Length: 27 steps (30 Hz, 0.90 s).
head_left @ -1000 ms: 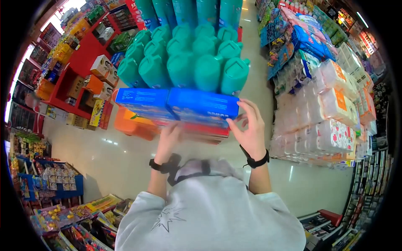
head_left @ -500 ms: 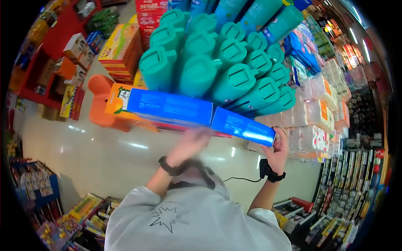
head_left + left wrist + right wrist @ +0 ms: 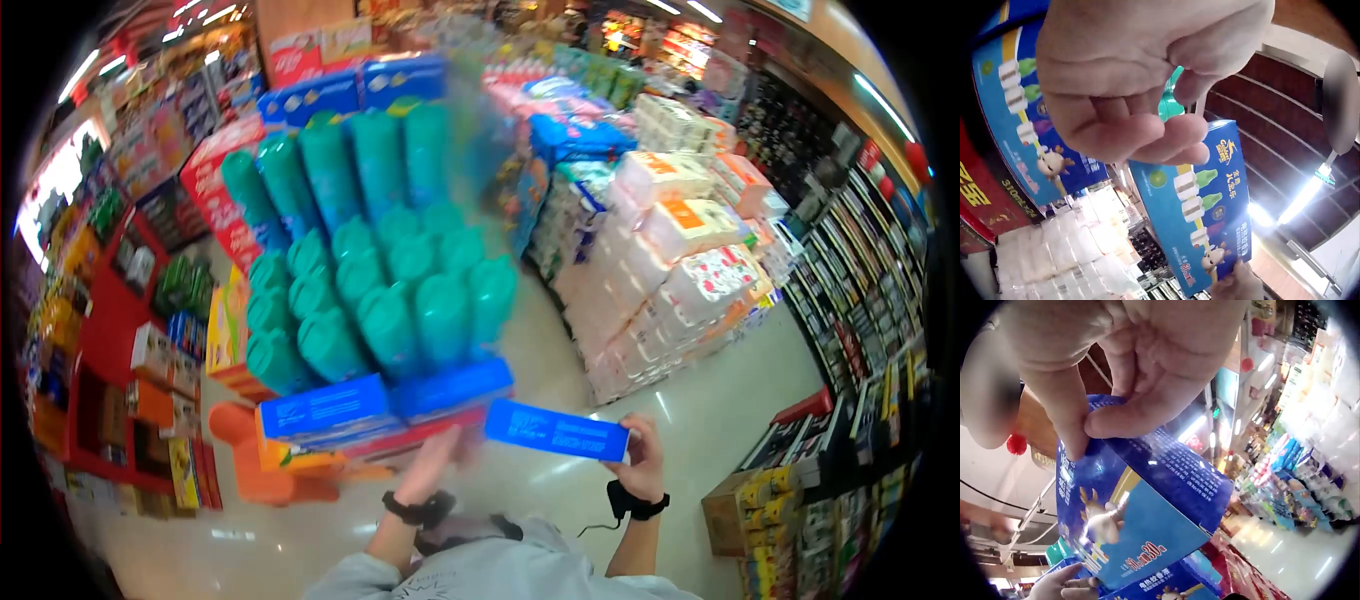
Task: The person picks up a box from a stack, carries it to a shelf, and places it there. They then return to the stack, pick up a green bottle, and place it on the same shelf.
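My right hand [image 3: 643, 458] pinches one end of a blue box [image 3: 558, 430], thumb and fingers on its corner in the right wrist view. Printed bottles and a cartoon animal show on the face of this box [image 3: 1194, 212] in the left wrist view. My left hand [image 3: 428, 470] is at the front of the display, near a second blue box [image 3: 455, 385]. In the left wrist view the left hand's fingers [image 3: 1129, 134] bend loosely with nothing between them. Another blue box [image 3: 325, 410] stands beside the second one.
Teal bottles [image 3: 390, 320] stand in rows behind the boxes. An orange stool [image 3: 235, 425] is at the display's left. Across the aisle floor [image 3: 545, 330] rises a stack of wrapped paper packs [image 3: 640, 300]. Red shelves [image 3: 90, 380] stand at the left.
The right hand's box has come away rightward from the box beside it, and a gap shows between them. My left hand stays near the display front. The head view has turned and tilted up.
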Each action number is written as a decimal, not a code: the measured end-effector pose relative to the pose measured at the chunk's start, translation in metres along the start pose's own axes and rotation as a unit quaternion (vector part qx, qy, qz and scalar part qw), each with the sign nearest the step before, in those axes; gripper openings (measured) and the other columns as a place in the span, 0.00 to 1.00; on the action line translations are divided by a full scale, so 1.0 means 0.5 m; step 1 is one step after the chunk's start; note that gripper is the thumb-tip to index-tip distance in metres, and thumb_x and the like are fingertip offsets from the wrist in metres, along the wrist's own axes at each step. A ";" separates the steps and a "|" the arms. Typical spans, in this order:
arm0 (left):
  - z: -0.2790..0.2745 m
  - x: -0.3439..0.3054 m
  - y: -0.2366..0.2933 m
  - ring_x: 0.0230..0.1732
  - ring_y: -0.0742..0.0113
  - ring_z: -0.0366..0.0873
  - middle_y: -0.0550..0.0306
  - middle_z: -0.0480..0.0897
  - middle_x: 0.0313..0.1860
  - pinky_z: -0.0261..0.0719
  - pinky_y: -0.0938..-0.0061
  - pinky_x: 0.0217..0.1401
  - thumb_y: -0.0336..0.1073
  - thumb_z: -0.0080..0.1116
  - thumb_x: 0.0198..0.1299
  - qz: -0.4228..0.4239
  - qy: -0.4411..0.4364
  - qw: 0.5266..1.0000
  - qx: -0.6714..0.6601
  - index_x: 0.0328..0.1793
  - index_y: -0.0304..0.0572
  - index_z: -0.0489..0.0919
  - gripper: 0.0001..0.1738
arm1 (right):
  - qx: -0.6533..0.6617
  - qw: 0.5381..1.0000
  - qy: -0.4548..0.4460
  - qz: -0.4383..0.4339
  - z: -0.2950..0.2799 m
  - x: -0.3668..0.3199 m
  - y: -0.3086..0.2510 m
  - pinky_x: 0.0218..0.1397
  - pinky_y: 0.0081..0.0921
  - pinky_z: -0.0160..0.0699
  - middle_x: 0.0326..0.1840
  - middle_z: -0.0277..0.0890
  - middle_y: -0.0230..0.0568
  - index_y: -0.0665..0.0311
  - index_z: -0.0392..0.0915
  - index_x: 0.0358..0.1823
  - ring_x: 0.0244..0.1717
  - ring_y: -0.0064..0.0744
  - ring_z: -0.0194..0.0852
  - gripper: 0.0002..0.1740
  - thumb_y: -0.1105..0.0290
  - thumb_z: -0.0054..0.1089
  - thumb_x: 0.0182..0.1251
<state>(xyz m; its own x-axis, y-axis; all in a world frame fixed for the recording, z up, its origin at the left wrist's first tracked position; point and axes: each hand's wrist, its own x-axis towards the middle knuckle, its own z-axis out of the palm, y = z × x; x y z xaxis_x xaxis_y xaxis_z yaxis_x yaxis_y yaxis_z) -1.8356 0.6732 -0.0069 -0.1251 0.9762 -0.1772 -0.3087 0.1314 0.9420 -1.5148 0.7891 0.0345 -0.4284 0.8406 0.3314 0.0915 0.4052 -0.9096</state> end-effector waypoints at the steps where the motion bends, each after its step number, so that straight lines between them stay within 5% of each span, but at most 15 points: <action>1: 0.024 0.009 -0.005 0.25 0.71 0.74 0.55 0.81 0.29 0.72 0.77 0.29 0.54 0.36 0.79 -0.010 -0.002 1.000 0.020 0.46 0.35 0.80 0.29 | 0.009 1.000 0.007 0.006 -0.020 -0.013 0.005 0.51 0.23 0.77 0.58 0.63 0.36 0.61 0.71 0.59 0.53 0.28 0.72 0.39 0.89 0.73 0.41; 6: 0.146 0.075 -0.114 0.25 0.74 0.77 0.60 0.81 0.31 0.73 0.81 0.25 0.51 0.42 0.78 -0.067 0.013 0.993 0.098 0.43 0.40 0.80 0.23 | 0.049 0.998 0.032 0.012 -0.137 -0.082 0.020 0.41 0.22 0.81 0.56 0.66 0.40 0.65 0.73 0.57 0.44 0.27 0.78 0.35 0.86 0.75 0.45; 15: 0.385 0.125 -0.153 0.25 0.74 0.76 0.61 0.80 0.28 0.73 0.78 0.28 0.47 0.41 0.79 -0.083 -0.081 0.983 0.143 0.39 0.41 0.78 0.22 | 0.037 0.993 0.106 0.040 -0.340 -0.206 0.057 0.48 0.26 0.84 0.59 0.63 0.39 0.67 0.70 0.61 0.48 0.29 0.79 0.37 0.91 0.69 0.45; 27: 0.735 0.226 -0.248 0.25 0.73 0.74 0.63 0.76 0.25 0.71 0.77 0.31 0.49 0.43 0.78 -0.073 -0.196 0.967 0.143 0.34 0.43 0.77 0.23 | -0.059 0.958 0.274 0.054 -0.602 -0.376 0.082 0.45 0.23 0.82 0.64 0.68 0.43 0.65 0.74 0.59 0.44 0.26 0.78 0.35 0.90 0.70 0.45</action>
<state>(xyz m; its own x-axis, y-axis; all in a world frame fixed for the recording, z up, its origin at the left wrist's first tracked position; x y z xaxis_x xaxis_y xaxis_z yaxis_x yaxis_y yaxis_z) -1.4651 0.8304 -0.0389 0.2841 0.9270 -0.2449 -0.0151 0.2598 0.9656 -1.1598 0.7559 0.0103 0.1221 0.9293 0.3487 0.2244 0.3164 -0.9217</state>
